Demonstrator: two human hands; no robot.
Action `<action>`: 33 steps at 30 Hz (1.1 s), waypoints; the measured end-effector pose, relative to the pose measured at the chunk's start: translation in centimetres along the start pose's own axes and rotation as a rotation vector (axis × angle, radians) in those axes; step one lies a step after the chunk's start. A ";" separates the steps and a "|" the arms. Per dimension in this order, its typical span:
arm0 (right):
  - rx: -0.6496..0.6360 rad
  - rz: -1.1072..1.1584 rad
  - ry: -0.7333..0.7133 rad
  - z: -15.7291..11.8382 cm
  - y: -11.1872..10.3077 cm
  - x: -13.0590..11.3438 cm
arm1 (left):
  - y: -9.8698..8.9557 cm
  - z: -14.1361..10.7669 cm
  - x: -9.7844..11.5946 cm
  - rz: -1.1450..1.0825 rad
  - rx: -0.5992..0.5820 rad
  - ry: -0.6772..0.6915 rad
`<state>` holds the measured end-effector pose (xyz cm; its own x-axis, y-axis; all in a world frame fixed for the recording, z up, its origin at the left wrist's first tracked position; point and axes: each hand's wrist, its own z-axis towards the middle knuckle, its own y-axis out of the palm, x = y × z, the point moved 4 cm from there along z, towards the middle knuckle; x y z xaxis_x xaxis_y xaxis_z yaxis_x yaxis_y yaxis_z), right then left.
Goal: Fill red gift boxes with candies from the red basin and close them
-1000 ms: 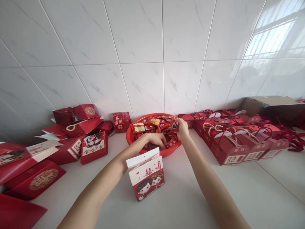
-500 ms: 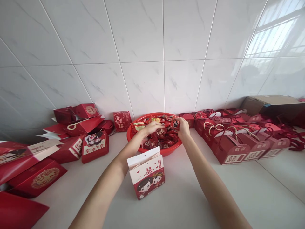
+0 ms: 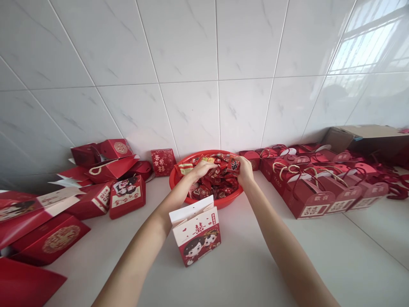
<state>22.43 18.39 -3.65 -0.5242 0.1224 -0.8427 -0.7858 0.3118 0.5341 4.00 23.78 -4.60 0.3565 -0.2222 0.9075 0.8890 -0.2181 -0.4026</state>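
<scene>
A red plastic basket [image 3: 174, 182] full of small red-wrapped snack packets [image 3: 220, 181] sits by the wall. My right hand [image 3: 245, 170] is over its right side, fingers closed on a red and black snack packet [image 3: 234, 165]. My left hand [image 3: 203, 169] reaches in from the left among the packets, its fingers bent together. A yellow-marked wrapper [image 3: 208, 159] lies close beside them; whether that hand grips anything is hidden. In front of the basket, between my forearms, stands a white and red gift box [image 3: 200, 238] with two cartoon figures, its top flaps raised.
Red gift boxes [image 3: 60, 238] lie piled at the left. A flat red box [image 3: 162, 163] leans against the tiled wall. Rows of red handled boxes [image 3: 306, 196] stand at the right, with a brown cardboard box [image 3: 367, 133] behind them.
My left hand has drawn its stretched fingers in and bent them among the packets. My right hand still holds the red and black packet, nearly in place. The gift box has not moved.
</scene>
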 end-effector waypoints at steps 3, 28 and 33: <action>0.008 -0.006 0.001 0.1 0.0 0.1 | 0.4 -0.2 0.9 0.059 -0.048 0.024; -0.013 -0.013 -0.039 -0.4 0.1 -0.2 | 6.1 -2.7 1.4 0.386 -0.414 0.205; -0.005 0.004 -0.014 -0.1 0.0 0.0 | 4.8 -2.8 3.3 0.395 -0.435 0.189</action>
<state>22.43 18.28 -3.62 -0.5228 0.1372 -0.8414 -0.7852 0.3068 0.5379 8.63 19.30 -3.88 0.5426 -0.5207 0.6591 0.4877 -0.4436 -0.7519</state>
